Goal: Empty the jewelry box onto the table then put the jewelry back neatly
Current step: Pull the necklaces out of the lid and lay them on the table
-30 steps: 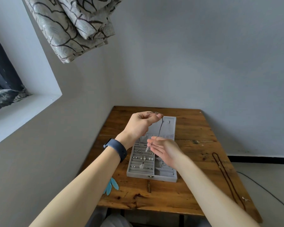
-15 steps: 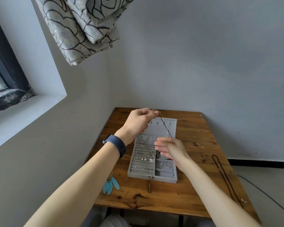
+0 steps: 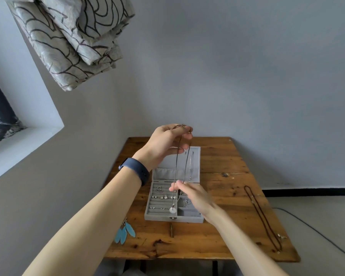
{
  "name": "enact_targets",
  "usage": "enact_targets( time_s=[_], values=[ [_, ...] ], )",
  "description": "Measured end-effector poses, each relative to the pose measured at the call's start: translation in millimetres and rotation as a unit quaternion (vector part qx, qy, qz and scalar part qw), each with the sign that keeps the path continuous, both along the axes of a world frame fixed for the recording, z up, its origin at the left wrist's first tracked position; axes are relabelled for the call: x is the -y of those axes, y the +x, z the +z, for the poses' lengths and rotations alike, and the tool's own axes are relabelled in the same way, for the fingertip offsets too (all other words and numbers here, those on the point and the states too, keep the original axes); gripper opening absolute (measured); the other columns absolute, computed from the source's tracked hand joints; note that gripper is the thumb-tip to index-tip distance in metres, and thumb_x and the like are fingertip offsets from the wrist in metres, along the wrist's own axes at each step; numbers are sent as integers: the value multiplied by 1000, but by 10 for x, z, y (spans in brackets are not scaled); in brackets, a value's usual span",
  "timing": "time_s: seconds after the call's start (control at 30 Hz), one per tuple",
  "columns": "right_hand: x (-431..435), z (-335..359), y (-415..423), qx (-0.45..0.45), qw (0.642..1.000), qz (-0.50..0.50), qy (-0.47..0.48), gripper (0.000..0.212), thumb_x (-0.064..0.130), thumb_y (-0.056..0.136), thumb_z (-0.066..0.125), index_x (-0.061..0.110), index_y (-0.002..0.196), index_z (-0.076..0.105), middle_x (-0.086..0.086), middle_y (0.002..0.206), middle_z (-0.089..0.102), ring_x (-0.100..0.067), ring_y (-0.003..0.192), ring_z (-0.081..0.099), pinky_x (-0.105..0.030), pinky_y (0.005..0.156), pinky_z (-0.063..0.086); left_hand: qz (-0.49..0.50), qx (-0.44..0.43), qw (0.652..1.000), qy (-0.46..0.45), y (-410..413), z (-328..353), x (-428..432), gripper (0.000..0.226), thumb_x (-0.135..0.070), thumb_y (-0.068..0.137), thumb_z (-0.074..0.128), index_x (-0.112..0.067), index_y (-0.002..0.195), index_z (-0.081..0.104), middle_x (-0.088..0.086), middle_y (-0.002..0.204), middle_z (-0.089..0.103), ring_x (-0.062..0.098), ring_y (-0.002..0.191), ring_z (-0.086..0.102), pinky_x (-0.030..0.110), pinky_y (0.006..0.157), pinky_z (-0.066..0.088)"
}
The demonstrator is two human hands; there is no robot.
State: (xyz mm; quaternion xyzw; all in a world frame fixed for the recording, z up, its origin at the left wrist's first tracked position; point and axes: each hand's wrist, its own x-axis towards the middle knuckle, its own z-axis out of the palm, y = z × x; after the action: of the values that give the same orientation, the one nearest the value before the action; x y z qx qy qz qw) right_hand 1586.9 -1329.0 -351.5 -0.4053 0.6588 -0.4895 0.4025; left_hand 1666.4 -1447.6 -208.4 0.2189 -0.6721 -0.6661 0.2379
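Left fingers (image 3: 188,129): curled, pinching the top of the pendant necklace (image 3: 176,176) above the far end of the box.
Right fingers (image 3: 175,188): straight and relaxed beside the 2 hanging strands; I cannot tell if they touch the cord.
Left hand (image 3: 163,145): raised, with a dark wristband (image 3: 134,171).
Right hand (image 3: 193,195): low over the box's right half, holding nothing.
Pendant necklace: hangs in a long loop, its white disc (image 3: 172,210) dangling low at the front of the box.
Jewelry box (image 3: 174,219): grey, open, lid (image 3: 167,173) folded back, standing mid-table; small rings and studs sit in its left slots.
Table (image 3: 223,232): wooden, against the wall.
Stage: probably emptying, since most pieces sit in the box.
Risk 1: the swinging disc could snag the studs in the slots and drag them out.
Risk 2: the thin cord could slip from the pinch, or its strands twist and tangle if the right hand pulls sideways.
Risk 3: the beaded necklace (image 3: 261,214) lies near the right edge; a passing sleeve or arm could sweep it off.
Count: 1 box, 1 held necklace, 1 beaded necklace, 1 bunch of blue feather earrings (image 3: 126,234), 1 small brown piece (image 3: 171,230) before the box.
Box pieces: too small to count.
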Motion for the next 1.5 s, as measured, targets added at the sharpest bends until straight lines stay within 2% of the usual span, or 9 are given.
enact_targets(
  time_s=[0.2,0.37,0.6,0.73,0.9,1.0,1.13,1.33,1.5],
  values=[
    [-485,-350,-75,-2,999,-49,-4,36,36,102,48,14,82,68,12,106,74,3,106,63,-23,93,43,65,-42,997,14,-27,-95,131,18,-23,97,65,-9,105,71,2,90,72,19,72,66,35,78,57],
    [-1158,-684,-99,88,981,-166,-36,34,36,95,53,5,87,62,-5,76,69,-21,76,66,-33,70,50,88,-2,996,16,-168,-538,193,12,-22,96,66,-10,98,68,2,84,70,17,74,67,28,71,57],
    [-1985,-1075,-195,86,951,-296,-34,23,16,102,48,8,101,70,-1,69,59,-13,62,57,-24,59,49,88,105,991,-13,-722,-1437,-80,14,-21,92,72,-8,98,72,6,90,74,11,64,64,23,61,56],
    [-2277,-1321,-211,113,933,-342,0,24,8,103,46,15,115,64,0,83,71,-11,63,62,-25,64,52,83,175,974,-121,-1078,-1847,-225,14,-27,90,74,-15,96,75,1,86,76,11,64,65,28,63,59],
    [-2409,-1322,-190,154,909,-388,11,11,17,94,64,14,105,64,-5,93,76,-26,77,71,-33,71,57,28,222,926,-304,-1522,-1961,-287,11,-35,92,70,-24,95,71,-8,86,72,8,74,67,18,61,51],
    [-2370,-1347,-268,127,894,-428,24,5,22,87,74,21,92,74,0,84,76,-20,83,73,-32,75,58,33,233,904,-356,-1800,-2004,-271,18,-39,92,69,-23,99,72,-3,93,72,18,78,68,33,73,60],
    [-2266,-1352,-364,49,883,-465,39,8,30,86,75,37,90,75,23,84,73,6,84,67,-9,70,50,39,252,880,-400,-2139,-2086,-260,16,-39,93,67,-25,99,71,-2,95,68,20,87,64,35,77,57],
    [-2174,-1477,-502,-56,875,-476,67,13,34,91,68,42,102,72,24,92,67,7,88,61,-11,73,51,20,282,854,-437,-2527,-2312,-266,15,-39,95,64,-27,99,72,-3,96,68,24,87,63,36,74,55],
    [-2106,-1654,-542,-181,852,-486,69,14,28,85,76,28,100,76,18,93,60,2,81,61,-3,70,46,5,300,831,-469,-2742,-2546,-314,19,-37,96,63,-25,106,73,6,111,61,28,97,61,38,73,50]
  ],
)
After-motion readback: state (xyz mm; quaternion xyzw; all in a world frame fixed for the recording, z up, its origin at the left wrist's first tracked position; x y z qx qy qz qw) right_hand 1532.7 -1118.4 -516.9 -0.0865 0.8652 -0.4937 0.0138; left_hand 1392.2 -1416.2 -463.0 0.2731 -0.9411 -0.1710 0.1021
